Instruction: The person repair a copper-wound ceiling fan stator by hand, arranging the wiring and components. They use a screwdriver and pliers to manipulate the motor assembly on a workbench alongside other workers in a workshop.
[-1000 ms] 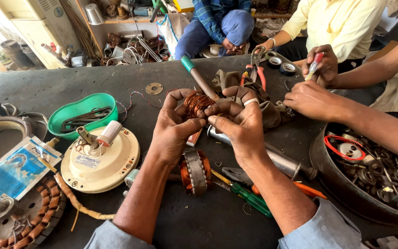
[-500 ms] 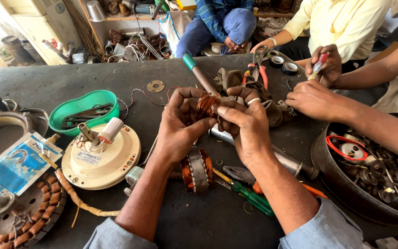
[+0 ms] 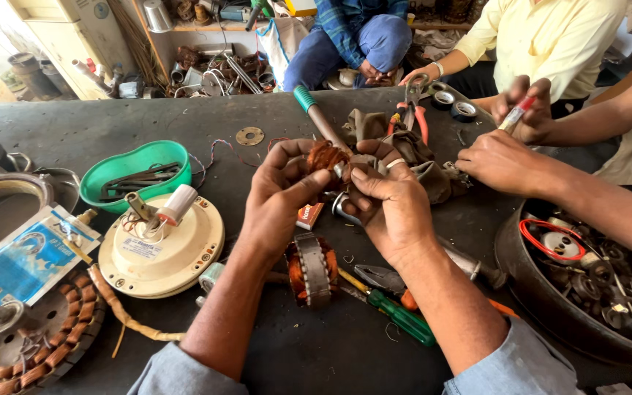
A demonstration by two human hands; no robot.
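Observation:
My left hand and my right hand are together above the dark workbench, both gripping a small copper-wound motor coil. The left thumb and fingers pinch its left side; the right hand, with a ring on one finger, covers its right side. Below my hands lies another copper-wound stator on the bench. A green-handled screwdriver and pliers lie under my right forearm.
A cream fan motor housing and a green tray sit to the left, with a large stator at the lower left. Another person's hands work at the right beside a black bowl of parts. Red pliers lie further back.
My hands have stayed clasped on the coil, shifting it slightly. The other person's hands at the right have moved little.

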